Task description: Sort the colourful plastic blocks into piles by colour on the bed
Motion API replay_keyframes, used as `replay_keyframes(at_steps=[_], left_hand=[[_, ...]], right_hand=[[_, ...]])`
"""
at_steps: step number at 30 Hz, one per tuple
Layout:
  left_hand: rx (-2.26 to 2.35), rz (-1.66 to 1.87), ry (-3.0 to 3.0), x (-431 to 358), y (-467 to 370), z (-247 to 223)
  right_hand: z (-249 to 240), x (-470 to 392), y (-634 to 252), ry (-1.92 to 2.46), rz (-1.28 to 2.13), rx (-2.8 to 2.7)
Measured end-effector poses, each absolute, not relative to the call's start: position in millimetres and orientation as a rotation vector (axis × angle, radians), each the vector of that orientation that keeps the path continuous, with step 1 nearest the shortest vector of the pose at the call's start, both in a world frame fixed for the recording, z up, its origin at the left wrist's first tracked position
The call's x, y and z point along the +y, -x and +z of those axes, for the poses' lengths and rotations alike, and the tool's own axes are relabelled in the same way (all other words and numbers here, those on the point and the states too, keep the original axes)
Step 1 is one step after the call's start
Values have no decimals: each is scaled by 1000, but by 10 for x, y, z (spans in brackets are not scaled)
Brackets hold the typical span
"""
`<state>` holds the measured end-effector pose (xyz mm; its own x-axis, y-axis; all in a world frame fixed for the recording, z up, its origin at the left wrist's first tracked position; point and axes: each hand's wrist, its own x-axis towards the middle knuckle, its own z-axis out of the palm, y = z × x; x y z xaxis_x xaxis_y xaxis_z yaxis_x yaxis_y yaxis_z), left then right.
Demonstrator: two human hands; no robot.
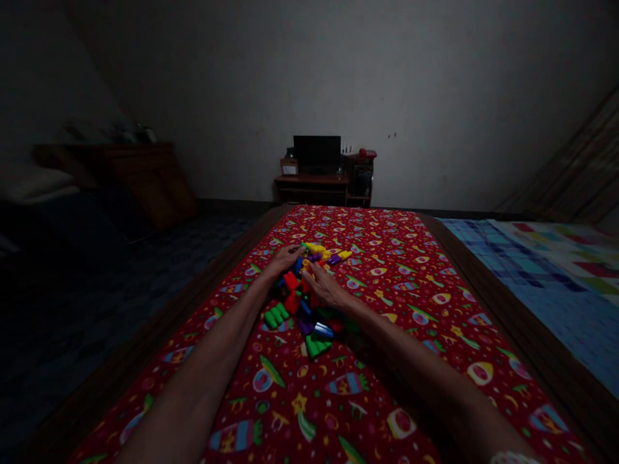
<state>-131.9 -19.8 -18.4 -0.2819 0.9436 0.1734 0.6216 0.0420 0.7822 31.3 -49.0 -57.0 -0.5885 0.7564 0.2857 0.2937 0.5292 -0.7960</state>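
A pile of colourful plastic building blocks lies on a red printed cloth. At the pile's far left side is my left hand, its fingers stretched toward the blocks. My right hand reaches over the right side of the pile, fingers extended and touching or just above the blocks. Nearer to me are a green block, another green block and a shiny blue piece. Yellow pieces sit at the far edge of the pile. My hands partly hide some blocks.
The red cloth covers a long surface with brown edges. Beyond it, a desk holds a dark monitor against the wall. A wooden cabinet stands at the left. Checked bedding lies at the right.
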Motion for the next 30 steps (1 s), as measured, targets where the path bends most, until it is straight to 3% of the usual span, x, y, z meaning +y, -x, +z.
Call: replay_keyframes(at_steps=[7, 11, 15, 21, 25, 30], left_hand=[[1790, 1019, -1886, -789, 1585, -102], [1838, 758, -2120, -1439, 1799, -452], [1862, 559, -2236, -1798, 1664, -813], [1867, 739, -2272, -1593, 1379, -691], [1940, 938, -2276, -1325, 1490, -596], [1994, 1056, -2245, -1099, 1628, -695]], right_hand=[[-246, -761, -1047, 675, 813, -2336], [-401, -1011, -1509, 627, 758, -2620], [-659, -1177, -1330, 550, 663, -2680], [-718, -906, -706, 480, 479, -2541], [-432, -594, -644, 392, 636, -2464], [-143, 54, -669, 772, 709, -2229]])
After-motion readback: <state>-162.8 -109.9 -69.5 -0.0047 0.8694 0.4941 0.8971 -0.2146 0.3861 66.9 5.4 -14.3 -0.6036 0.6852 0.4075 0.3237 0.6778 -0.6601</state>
